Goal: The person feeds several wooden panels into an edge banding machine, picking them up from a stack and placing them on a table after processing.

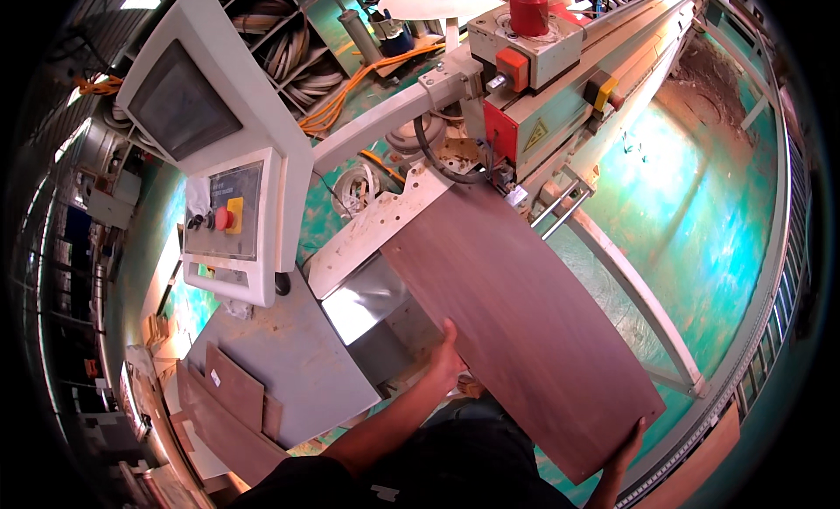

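Note:
A long brown wood-grain panel (525, 308) stretches from the machine's metal bed (367, 233) down towards my body. My left hand (448, 366) grips its left long edge, thumb on top and the other fingers underneath. At the near right corner, my right hand (626, 448) is closed around the end of the same panel, its fingers partly hidden below. The panel's far end lies at the machine's red-sided head (512, 142), where a dark hose hangs over it.
To the left stands a control console (232, 159) with a dark screen and a red stop button. Several brown boards (232, 413) lie beside a grey sheet-metal surface (289, 352). A metal frame rail (643, 303) runs along the panel's right side. Coils of edging (302, 59) fill shelves behind.

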Tool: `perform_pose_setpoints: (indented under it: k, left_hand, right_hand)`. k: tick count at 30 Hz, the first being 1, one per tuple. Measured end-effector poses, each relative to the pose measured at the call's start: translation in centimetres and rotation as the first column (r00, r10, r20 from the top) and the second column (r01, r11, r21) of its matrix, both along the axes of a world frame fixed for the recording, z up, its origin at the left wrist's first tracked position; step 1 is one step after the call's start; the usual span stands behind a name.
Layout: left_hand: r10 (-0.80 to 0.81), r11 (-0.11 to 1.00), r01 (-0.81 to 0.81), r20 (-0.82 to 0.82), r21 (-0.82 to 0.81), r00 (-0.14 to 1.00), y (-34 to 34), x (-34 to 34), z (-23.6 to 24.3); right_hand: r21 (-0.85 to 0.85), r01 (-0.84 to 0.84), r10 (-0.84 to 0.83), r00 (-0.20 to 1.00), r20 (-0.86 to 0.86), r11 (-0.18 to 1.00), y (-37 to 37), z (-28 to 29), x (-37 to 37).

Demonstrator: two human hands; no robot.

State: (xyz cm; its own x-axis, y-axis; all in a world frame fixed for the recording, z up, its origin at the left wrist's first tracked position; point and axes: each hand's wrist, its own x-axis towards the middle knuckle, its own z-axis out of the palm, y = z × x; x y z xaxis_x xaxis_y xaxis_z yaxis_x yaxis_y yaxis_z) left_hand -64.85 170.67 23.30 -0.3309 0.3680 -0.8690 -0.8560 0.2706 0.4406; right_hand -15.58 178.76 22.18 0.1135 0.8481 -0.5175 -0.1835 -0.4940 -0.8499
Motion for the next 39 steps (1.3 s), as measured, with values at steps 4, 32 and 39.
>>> perform_pose_setpoints:
  k: [4, 32, 39]
  left_hand:
    - [-0.006, 1.000, 0.006, 0.011, 0.016, 1.000, 2.9, 0.3, -0.5]
    - [-0.182, 0.902, 0.265, -0.254, 0.341, 0.950, 5.7, 2.8, 1.0]
    - [0.370, 0.928, -0.261, -0.574, 0.265, 0.731, -16.3, 5.8, -0.3]
  right_hand:
    - [0.020, 0.009, -0.010, 1.000, 0.027, 1.000, 3.1, -1.3, 1.3]
    - [0.446, -0.436, -0.434, 0.134, 0.891, 0.782, 28.0, 0.9, 3.5]
    - [0.419, -0.860, -0.115, 0.403, 0.908, 0.292, 22.9, -1.9, -16.1]
